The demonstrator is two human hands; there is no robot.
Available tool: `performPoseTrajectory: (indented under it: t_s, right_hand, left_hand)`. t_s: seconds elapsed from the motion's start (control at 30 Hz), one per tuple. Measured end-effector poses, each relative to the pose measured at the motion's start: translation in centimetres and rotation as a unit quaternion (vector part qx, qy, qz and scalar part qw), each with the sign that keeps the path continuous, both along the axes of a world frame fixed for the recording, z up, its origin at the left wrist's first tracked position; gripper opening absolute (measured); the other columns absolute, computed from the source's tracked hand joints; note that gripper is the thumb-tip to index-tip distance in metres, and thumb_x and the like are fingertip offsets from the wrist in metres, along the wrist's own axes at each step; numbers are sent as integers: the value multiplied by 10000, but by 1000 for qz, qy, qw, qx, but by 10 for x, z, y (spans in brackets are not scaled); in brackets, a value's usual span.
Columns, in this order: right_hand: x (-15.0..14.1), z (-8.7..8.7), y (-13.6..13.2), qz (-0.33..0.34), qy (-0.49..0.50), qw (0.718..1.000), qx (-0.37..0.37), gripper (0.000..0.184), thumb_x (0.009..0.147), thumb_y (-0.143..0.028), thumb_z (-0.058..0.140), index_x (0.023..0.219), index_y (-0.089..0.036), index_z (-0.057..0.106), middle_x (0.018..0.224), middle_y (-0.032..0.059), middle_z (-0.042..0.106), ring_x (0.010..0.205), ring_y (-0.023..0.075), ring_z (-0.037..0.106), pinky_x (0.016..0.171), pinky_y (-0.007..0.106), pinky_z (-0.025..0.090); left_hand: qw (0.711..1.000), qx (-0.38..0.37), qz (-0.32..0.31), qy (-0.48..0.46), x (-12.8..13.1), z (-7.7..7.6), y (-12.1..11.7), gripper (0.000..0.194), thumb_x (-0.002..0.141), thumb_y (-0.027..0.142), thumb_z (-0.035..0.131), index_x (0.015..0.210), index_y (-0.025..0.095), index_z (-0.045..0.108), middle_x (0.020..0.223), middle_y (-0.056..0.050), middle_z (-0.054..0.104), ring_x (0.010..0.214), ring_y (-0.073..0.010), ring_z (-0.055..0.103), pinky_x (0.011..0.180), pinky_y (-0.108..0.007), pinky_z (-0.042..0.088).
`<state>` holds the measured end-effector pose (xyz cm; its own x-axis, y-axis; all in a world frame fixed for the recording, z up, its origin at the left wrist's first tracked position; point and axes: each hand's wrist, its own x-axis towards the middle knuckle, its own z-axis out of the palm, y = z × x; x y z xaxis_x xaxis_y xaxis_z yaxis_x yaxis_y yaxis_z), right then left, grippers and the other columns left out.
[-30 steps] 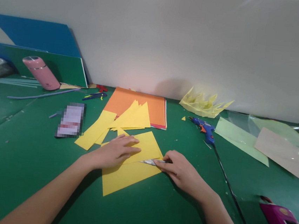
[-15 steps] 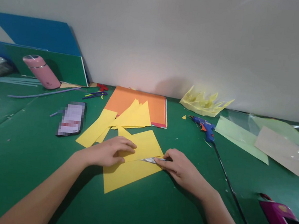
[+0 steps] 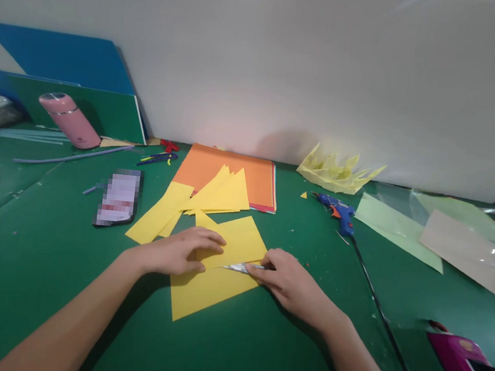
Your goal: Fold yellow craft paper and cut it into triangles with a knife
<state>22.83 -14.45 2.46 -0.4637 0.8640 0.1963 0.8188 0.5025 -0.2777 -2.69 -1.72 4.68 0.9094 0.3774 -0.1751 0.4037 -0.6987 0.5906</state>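
A folded yellow sheet of paper (image 3: 210, 298) lies in front of me, its upper flap (image 3: 242, 237) resting over the lower part. My left hand (image 3: 186, 252) presses on the flap from the left, fingers stretched and thumb apart. From the right, my right hand (image 3: 286, 279) is closed on a pointed silver blade (image 3: 236, 267), its tip aimed left along the fold line between the layers. The handle is hidden in my fingers, so whether it is a knife or scissors I cannot make out. Yellow cut points (image 3: 229, 192) and strips (image 3: 157, 209) lie just beyond.
Behind the yellow pieces sits an orange paper stack (image 3: 201, 163). A blue glue gun (image 3: 336, 211) with a black cord, a spiky pale-yellow paper crown (image 3: 336, 173) and green sheets (image 3: 401, 229) are to the right. Leftward are a phone (image 3: 119, 196) and pink bottle (image 3: 72, 122).
My right hand and the blade have slid a little to the left along the paper's fold. My left hand stays on the flap.
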Motion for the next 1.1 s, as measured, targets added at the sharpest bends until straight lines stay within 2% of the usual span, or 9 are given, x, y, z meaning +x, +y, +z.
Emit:
performPoseTrajectory:
  t_s: [0.33,0.5,0.6,0.7,0.8,1.1]
  right_hand:
    - [-10,0,1,5,-6,1000,-4,296,955,-182,431,1164,-250,630,803,56,548,714,166,452,609,264,303]
    - [-11,-2,2,10,2,1000,2,310,962,-181,410,1179,-249,620,803,57,549,711,165,451,607,263,305]
    - [-14,-1,3,13,0,1000,0,304,962,-185,410,1170,-247,623,806,57,549,708,164,448,613,264,308]
    - [-17,-1,3,17,0,1000,1,310,963,-179,397,1172,-237,618,811,58,543,713,166,441,624,268,311]
    - [-19,-2,3,20,-2,1000,-6,316,963,-175,388,1183,-239,607,812,54,537,708,169,434,619,270,305]
    - [-28,1,5,30,-25,999,9,303,961,-183,399,1174,-224,611,791,53,529,693,167,422,602,267,288]
  left_hand:
    - [999,-20,9,-29,-1,0,-1,440,802,193,592,1230,292,564,1370,-29,513,1282,-257,423,1052,-432,361]
    - [1000,-13,8,-14,-1,0,0,417,811,223,602,1223,279,579,1373,-38,508,1282,-263,419,1046,-429,370]
    - [1000,-6,10,-20,0,-4,2,309,903,249,495,1189,282,608,1338,-30,542,1258,-234,448,1039,-413,380]
    - [999,-3,12,-37,1,-10,5,325,967,245,371,1157,291,630,1309,-25,566,1216,-197,488,1017,-386,403]
    - [999,-5,5,-45,1,-14,7,317,970,261,380,1165,302,626,1317,-26,559,1213,-194,489,1001,-378,418]
    - [999,-2,-3,-40,-1,-13,7,382,952,149,357,1195,303,608,1340,-24,539,1235,-189,470,1031,-391,393]
